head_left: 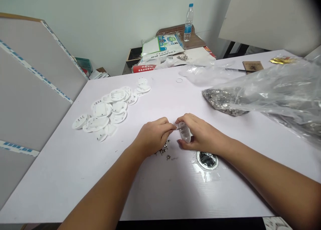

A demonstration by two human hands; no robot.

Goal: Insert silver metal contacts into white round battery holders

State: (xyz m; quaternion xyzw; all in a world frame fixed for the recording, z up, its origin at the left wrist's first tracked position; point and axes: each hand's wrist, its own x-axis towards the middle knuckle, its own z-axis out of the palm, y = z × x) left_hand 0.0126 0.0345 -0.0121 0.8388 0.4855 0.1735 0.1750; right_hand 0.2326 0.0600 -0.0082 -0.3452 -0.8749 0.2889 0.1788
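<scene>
My right hand [197,131] grips a round white plastic disc [185,132] by its edges, tilted up with small metal parts on the side facing left. A thin metal tool, perhaps tweezers [177,129], is pinched in my left hand [155,136], its tip touching the disc. Below my left hand lies a small heap of shiny metal pieces [163,151], partly hidden by the hand. Near my right wrist, a round black piece with a pale rim [207,159] rests on clear film. Several similar white discs [100,109] are piled at the left.
A clear plastic bag of small metal pieces [225,99] spreads over the right side. Behind it are a brown block [253,66] and a dark pen-like stick [238,70]. A water bottle [188,24] stands beyond the table's far edge. A grey panel [37,79] borders the left.
</scene>
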